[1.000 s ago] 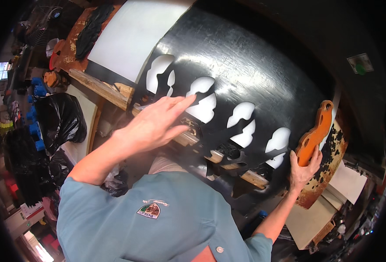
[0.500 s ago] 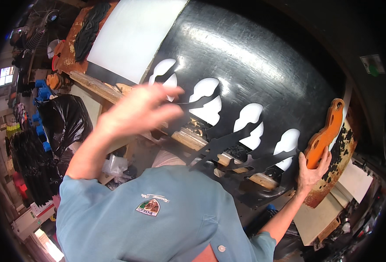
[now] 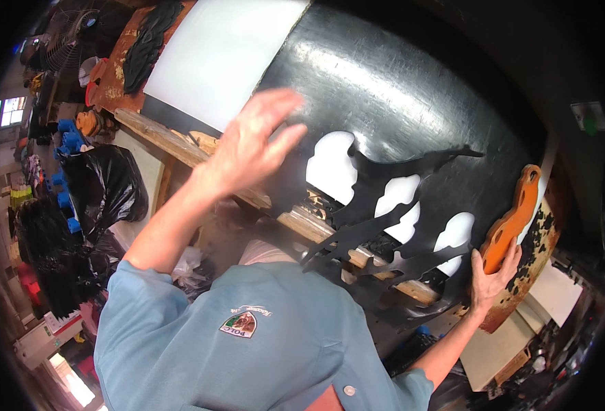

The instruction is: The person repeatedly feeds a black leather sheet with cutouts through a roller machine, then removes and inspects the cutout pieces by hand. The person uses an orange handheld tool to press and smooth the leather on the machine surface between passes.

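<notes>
My right hand [image 3: 494,277] grips the near end of an orange cutting die [image 3: 509,222], a wavy-edged block with slots, at the right side of the work surface. Under it lies a large black sheet [image 3: 377,89] with wavy cut-outs along its near edge, white showing through them. Thin black webbing [image 3: 377,178] is left between the cut-outs, with one loose strip reaching far right across the sheet. My left hand [image 3: 258,140] is raised over the sheet's left part, blurred, its fingers apart and nothing visible in them.
A white board [image 3: 217,58] adjoins the black sheet on the left. A wooden rail [image 3: 162,137] runs along the near edge. Black plastic bags [image 3: 107,181] stand at the left, near a fan [image 3: 62,48]. A rusty, flaking panel [image 3: 521,288] is beyond my right hand.
My left hand has moved away from me and slightly right. A strip of black webbing now lies farther across the sheet. My right hand stays on the orange cutting die.
</notes>
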{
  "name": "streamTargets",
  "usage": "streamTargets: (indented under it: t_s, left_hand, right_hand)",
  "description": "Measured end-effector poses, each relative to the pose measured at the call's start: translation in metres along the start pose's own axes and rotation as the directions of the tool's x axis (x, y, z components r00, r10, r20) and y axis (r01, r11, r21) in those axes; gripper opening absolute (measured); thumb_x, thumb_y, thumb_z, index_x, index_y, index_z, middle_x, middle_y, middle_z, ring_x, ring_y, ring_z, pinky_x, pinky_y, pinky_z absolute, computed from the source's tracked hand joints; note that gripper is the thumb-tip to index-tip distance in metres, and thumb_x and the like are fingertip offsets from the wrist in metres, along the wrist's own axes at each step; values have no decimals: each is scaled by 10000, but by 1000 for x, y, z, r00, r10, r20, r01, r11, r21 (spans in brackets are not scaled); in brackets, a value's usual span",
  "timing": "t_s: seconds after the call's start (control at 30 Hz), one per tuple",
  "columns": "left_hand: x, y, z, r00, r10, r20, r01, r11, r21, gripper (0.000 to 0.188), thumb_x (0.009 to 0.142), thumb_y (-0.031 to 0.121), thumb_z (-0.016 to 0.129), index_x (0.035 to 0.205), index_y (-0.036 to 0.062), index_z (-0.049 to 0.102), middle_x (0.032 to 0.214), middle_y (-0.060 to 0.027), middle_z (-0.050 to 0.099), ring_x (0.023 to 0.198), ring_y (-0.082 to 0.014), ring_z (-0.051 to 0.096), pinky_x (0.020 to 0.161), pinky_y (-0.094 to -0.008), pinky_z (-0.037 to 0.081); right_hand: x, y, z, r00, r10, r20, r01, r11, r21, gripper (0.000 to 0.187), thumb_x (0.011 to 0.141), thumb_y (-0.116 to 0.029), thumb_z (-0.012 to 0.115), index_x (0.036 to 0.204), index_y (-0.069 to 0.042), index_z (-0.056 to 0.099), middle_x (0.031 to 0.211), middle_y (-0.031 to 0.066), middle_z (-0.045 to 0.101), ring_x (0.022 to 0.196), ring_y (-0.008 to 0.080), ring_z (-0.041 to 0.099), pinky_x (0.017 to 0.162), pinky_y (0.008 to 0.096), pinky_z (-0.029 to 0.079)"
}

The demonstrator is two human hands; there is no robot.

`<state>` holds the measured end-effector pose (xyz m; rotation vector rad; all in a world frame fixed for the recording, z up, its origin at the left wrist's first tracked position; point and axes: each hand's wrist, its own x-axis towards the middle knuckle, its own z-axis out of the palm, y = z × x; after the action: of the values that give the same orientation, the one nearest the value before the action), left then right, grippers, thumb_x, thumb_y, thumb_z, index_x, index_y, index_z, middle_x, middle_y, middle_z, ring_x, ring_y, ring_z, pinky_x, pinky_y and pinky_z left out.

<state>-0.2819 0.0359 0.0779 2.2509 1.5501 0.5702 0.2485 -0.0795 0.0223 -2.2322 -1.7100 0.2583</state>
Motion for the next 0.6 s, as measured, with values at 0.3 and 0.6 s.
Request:
streamTargets:
  t_s: [0.3,0.6]
  left_hand:
    - [-1,-69,37,998,50,-31,-44,985,165,794,921,238,854,1563,-7,456,1663,-339,361,1553,-535,344,1271,-574,340]
    - [-9,-40,32,999,5,36,-7,998,68,831,862,237,894,1515,-67,481,1642,-381,354,1526,-579,357,1256,-590,357]
  right_hand:
    - [10,-26,-36,936,261,235,-350,743,571,877,816,-137,851,1616,-58,500,1578,173,538,1386,285,561,1183,403,425]
    - [10,-190,-40,995,79,58,-90,503,859,1115,702,-305,944,1615,67,423,1535,203,558,1417,309,551,1205,424,408]
